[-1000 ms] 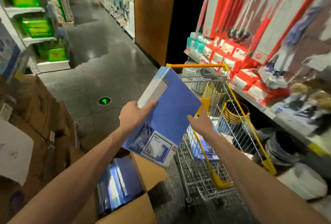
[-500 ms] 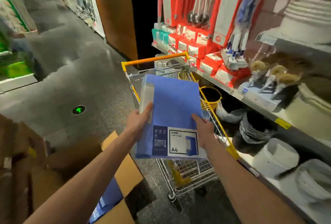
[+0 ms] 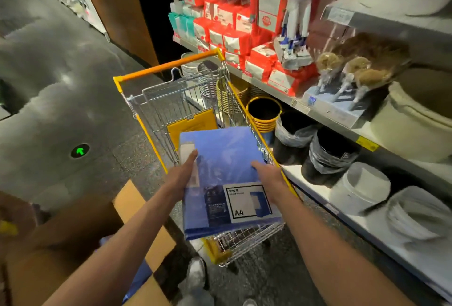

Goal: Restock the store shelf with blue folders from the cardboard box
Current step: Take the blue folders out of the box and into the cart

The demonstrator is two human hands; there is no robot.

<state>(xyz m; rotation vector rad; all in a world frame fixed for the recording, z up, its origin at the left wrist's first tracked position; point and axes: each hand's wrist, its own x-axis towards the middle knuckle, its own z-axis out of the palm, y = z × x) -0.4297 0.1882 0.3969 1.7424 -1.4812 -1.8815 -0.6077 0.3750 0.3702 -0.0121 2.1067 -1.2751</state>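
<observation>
Plainly, the person held a flat, film-wrapped blue folder (image 3: 220, 178) in both hands, level over the near end of a silver wire shopping cart (image 3: 161, 105) with yellow edging and an orange handle bar. The left hand (image 3: 182, 176) gripped the spine side, thumb laid along the top beside the white spine label, with the other fingers tucked underneath where I could not see them. The right hand (image 3: 269, 176) clasped the opposite long edge the same way, thumb on top and fingers hidden below. Two hands on opposite edges suited a wide, slippery thing like that: it kept the folder flat, face up, with the A4 sticker nearest the body. A brown cardboard box (image 3: 73, 239) sat open on the floor at the lower left, flaps spread. A sliver of spare blue folders (image 3: 139, 278) showed inside it, so the supply was close at hand. Along the right ran a pale metal store shelf (image 3: 362, 227), its tiers carrying red packets (image 3: 234, 41), black bins (image 3: 293, 134) and white tubs (image 3: 359, 188); I saw no folders on it. The folder hung above the cart, apart from the shelf, and I judged it to be mid-carry, the placing not yet done. Whether it was bound for the cart or for a shelf out of sight, I could not tell.
</observation>
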